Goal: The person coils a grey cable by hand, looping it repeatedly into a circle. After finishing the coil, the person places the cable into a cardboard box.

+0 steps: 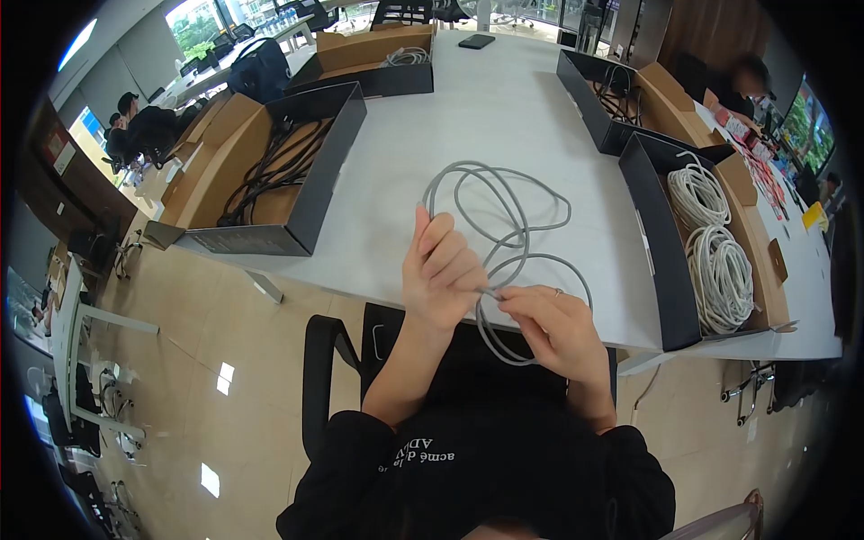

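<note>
A grey cable (522, 236) runs in loose loops over the front of the white table and up into both my hands. My left hand (441, 270) is closed around it, thumb pointing up, with a loop coming out past the thumb. Just to the right, my right hand (553, 328) pinches the same cable between thumb and fingertips, close to the left palm. Part of the cable hangs in a loop below the hands at the table's front edge. The cable's ends cannot be made out.
On the white table (432, 117), a box of black cables (261, 180) stands left and a box with a pale cable (369, 63) behind it. At right are a box of dark cables (621, 99) and a box of coiled white cables (711, 243). A phone (477, 41) lies far back.
</note>
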